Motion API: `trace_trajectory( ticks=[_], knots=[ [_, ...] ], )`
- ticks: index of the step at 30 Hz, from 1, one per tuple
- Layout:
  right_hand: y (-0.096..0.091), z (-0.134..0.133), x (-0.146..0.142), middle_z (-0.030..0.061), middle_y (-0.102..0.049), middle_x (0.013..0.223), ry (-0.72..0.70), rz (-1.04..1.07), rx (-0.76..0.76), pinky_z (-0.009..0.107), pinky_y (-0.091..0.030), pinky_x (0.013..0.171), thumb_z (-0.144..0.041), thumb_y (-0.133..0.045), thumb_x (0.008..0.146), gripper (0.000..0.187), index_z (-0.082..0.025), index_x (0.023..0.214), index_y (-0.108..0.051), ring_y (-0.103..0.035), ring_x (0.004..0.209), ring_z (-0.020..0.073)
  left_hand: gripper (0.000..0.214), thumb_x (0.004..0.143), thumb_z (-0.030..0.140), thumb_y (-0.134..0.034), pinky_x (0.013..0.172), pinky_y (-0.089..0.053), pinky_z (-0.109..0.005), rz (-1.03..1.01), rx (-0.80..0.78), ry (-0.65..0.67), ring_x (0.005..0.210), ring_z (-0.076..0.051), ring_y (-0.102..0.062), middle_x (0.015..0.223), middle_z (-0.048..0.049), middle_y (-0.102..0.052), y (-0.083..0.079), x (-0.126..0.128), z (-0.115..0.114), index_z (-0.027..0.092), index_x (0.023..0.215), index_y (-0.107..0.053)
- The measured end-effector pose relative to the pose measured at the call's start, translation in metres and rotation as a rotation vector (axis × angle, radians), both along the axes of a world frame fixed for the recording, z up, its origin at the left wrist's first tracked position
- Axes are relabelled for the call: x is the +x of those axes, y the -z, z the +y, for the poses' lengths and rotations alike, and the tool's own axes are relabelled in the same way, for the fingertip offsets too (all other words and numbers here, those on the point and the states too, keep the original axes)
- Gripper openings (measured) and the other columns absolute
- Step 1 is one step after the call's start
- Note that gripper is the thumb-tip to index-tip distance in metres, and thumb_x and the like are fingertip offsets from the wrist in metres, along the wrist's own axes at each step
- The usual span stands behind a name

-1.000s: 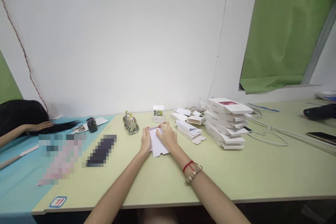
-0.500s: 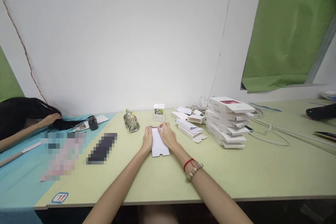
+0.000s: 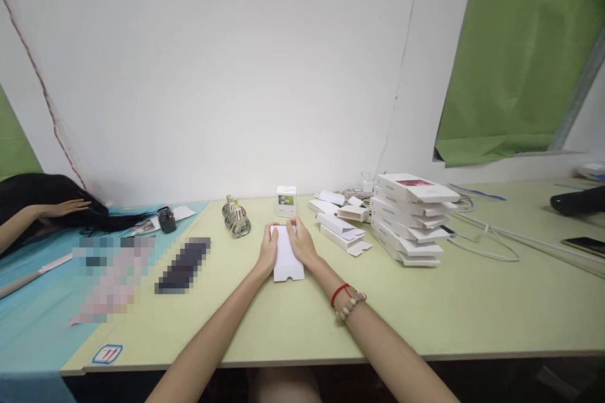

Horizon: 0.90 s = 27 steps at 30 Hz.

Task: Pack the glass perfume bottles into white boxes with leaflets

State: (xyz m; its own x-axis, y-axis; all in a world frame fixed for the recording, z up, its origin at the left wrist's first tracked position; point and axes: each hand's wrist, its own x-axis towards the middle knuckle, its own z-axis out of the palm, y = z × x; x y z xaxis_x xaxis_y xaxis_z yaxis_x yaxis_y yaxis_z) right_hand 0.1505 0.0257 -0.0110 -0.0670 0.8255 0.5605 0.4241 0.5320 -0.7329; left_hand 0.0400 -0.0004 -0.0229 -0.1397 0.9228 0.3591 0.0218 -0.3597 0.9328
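A flat white paper carton (image 3: 287, 259) with a half-round notch in its near edge lies in front of me. My left hand (image 3: 268, 252) is closed along its left side, thumb near the top edge. On the opposite side my right hand (image 3: 301, 243) grips it too, with the thumb over the upper face. The undersides of my fingers are hidden. Just beyond my hands stands a small white box (image 3: 286, 201) with a green picture. Loose white cartons (image 3: 339, 225), some with open flaps, lie to the right of my right hand.
Glass bottles (image 3: 240, 224) with gold tops stand at the back left. Right of the cartons rises a stack of white boxes (image 3: 406, 227), with white cables (image 3: 491, 242) beyond. On the blue cloth (image 3: 28, 334) at left are a dark jar (image 3: 167, 220) and another person's hand (image 3: 69, 207).
My hands have closed in slightly around the carton, and the left thumb lies further over its edge. The other person's hand at left has shifted leftward over the dark hair.
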Motion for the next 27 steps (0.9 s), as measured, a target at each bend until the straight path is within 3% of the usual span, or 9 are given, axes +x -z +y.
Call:
trace_trajectory(
  ticks=[6,12,16,19,27],
  knots=[
    [0.001,0.002,0.0,0.0028,-0.059,0.085,-0.032,0.106,0.005,0.03,-0.041,0.069,-0.042,-0.03,0.085,0.027,-0.022,0.088,-0.047,-0.055,0.076,0.0176,0.026,0.084,0.041,-0.037,0.078,-0.04,-0.026,0.067,0.019,-0.066,0.086,-0.015,-0.052,0.096,-0.0025,-0.055,-0.003,0.001,-0.006,0.023,0.1,-0.046],
    [0.001,0.005,-0.001,0.0034,-0.06,0.085,-0.086,0.146,0.045,0.029,-0.041,0.072,-0.04,-0.032,0.084,0.029,-0.02,0.083,-0.054,-0.055,0.079,0.0172,0.034,0.085,0.041,-0.035,0.075,-0.042,-0.028,0.088,0.009,-0.058,0.083,-0.015,-0.054,0.098,-0.0034,-0.057,-0.006,0.002,-0.01,0.024,0.114,-0.039],
    [-0.001,0.003,-0.001,0.0031,-0.059,0.084,-0.084,0.139,0.061,0.029,-0.04,0.074,-0.04,-0.033,0.083,0.029,-0.02,0.08,-0.053,-0.054,0.079,0.0174,0.028,0.085,0.04,-0.036,0.08,-0.041,-0.027,0.116,0.068,-0.069,0.089,-0.015,-0.053,0.1,-0.0031,-0.056,-0.008,0.002,-0.01,0.022,0.105,-0.045],
    [-0.001,0.003,-0.001,0.0024,-0.059,0.081,-0.067,0.105,-0.011,0.029,-0.039,0.073,-0.044,-0.032,0.083,0.031,-0.02,0.078,-0.051,-0.054,0.077,0.0172,0.027,0.084,0.041,-0.036,0.077,-0.041,-0.026,0.118,0.075,-0.07,0.086,-0.015,-0.052,0.094,-0.0019,-0.056,-0.006,0.001,-0.009,0.022,0.1,-0.046],
    [0.015,0.013,0.002,-0.0007,-0.055,0.062,-0.059,-0.008,-0.22,0.027,-0.037,0.059,-0.052,-0.039,0.078,0.036,-0.021,0.063,-0.047,-0.05,0.06,0.0157,0.019,0.079,0.037,-0.046,0.049,-0.035,-0.02,-0.012,-0.212,0.108,0.053,-0.011,-0.046,0.062,0.0031,-0.05,0.007,-0.011,0.011,0.021,0.088,-0.048]
  ],
)
